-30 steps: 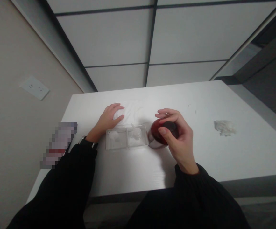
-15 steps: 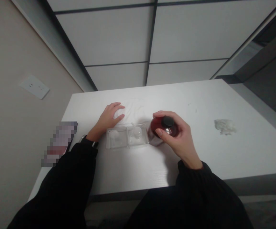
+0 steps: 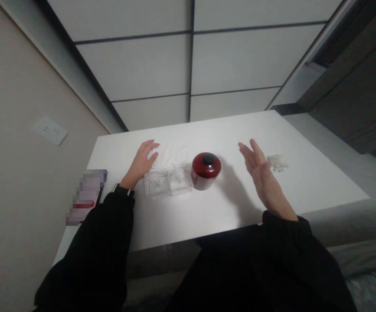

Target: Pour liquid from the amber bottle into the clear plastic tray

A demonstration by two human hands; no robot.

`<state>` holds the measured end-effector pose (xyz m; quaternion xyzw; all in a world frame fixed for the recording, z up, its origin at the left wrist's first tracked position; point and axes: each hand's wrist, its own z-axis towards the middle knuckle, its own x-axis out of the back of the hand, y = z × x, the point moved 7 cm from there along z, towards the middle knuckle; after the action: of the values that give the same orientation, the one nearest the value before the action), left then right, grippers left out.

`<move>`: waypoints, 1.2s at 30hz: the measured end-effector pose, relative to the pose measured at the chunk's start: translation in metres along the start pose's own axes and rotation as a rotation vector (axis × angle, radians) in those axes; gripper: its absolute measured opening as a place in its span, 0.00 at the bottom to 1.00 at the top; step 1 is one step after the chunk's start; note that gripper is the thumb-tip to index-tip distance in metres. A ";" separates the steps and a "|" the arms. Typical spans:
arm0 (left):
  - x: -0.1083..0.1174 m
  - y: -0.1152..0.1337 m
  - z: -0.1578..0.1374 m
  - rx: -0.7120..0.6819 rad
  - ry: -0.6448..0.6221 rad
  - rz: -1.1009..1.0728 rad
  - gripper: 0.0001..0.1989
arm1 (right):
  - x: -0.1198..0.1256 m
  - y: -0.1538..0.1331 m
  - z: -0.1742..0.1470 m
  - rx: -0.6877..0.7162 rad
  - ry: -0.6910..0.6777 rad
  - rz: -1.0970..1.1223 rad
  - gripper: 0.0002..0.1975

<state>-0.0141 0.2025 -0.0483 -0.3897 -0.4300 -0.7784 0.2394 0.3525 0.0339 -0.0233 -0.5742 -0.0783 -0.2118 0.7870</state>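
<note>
A dark red, rounded bottle (image 3: 203,171) with a black cap stands upright on the white table. It is against or very near the right end of a clear two-part plastic tray (image 3: 158,193). The tray's right part holds a small whitish round object (image 3: 178,174); the contents of the left part are hard to make out. My left hand (image 3: 143,159) rests, fingers spread, at the left edge of a thin white sheet (image 3: 171,152), perhaps tissue, behind the tray. To the right of the bottle, my right hand (image 3: 258,171) is raised with fingers stretched out, holding nothing.
A crumpled, wet-looking tissue (image 3: 278,163) lies on the table beyond my right hand. On the left edge of the table is a phone-like item (image 3: 86,197), blurred out. A wall socket (image 3: 50,130) is at the left, and white panels (image 3: 148,65) rise behind the table.
My right hand has let go of the red bottle and moved off to the right. The bottle stands by the tray. My left hand stays on the white sheet; the view has shifted.
</note>
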 end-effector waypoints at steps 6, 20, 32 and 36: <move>0.010 0.001 -0.016 0.149 0.023 0.122 0.26 | 0.003 0.034 -0.061 -0.282 -0.120 -0.786 0.34; 0.021 0.074 -0.179 0.273 -0.138 0.475 0.33 | -0.016 0.035 -0.052 -0.312 -0.273 -0.966 0.39; 0.014 0.071 -0.176 0.294 -0.149 0.435 0.35 | -0.024 0.050 -0.037 -0.128 -0.490 -1.046 0.40; 0.013 0.072 -0.176 0.310 -0.154 0.421 0.37 | -0.024 0.052 -0.039 -0.112 -0.509 -1.060 0.40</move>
<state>-0.0414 0.0148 -0.0605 -0.4873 -0.4705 -0.6043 0.4196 0.3483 0.0159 -0.0903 -0.5301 -0.5295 -0.4358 0.4987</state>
